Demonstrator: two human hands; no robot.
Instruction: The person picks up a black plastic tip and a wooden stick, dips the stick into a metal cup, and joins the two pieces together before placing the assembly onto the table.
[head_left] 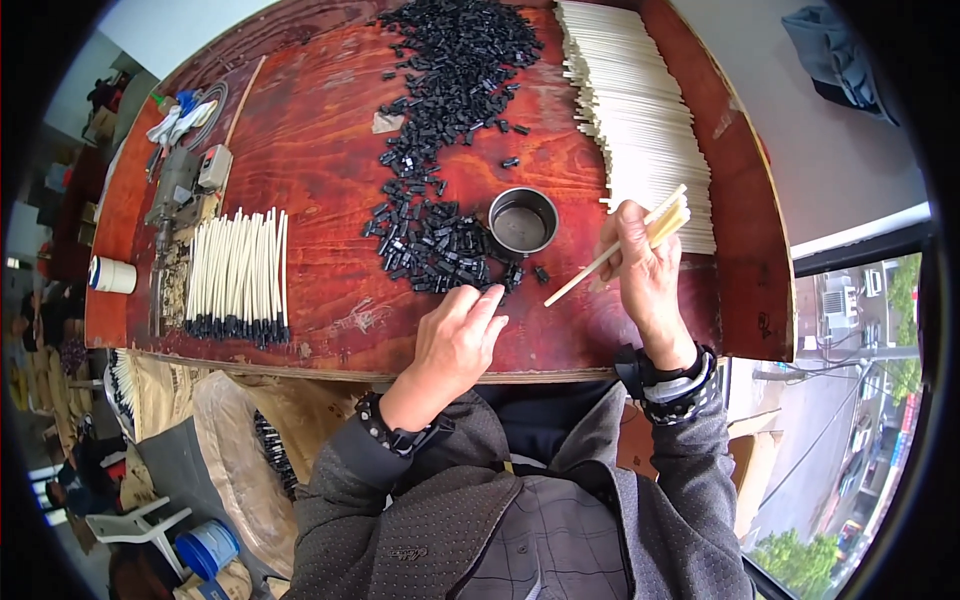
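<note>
My left hand [452, 345] is at the near end of a pile of small black plastic pieces [435, 245]. Its fingertips touch the pile's edge; thumb and forefinger look apart, and I see nothing between them. My right hand [650, 285] is closed round a small bunch of cream-coloured sticks [668, 222]. One stick [590, 275] from it slants down to the left, its bare end over the table near the loose black pieces. A round dark metal cup [523, 221] stands between the pile and my right hand.
A long stack of cream sticks [640, 110] lies at the table's right. At left, sticks with black ends [237, 275] lie in a row beside a metal clamping device [175, 190]. A white roll [112, 275] is at the left edge. A raised board [735, 150] borders the right side.
</note>
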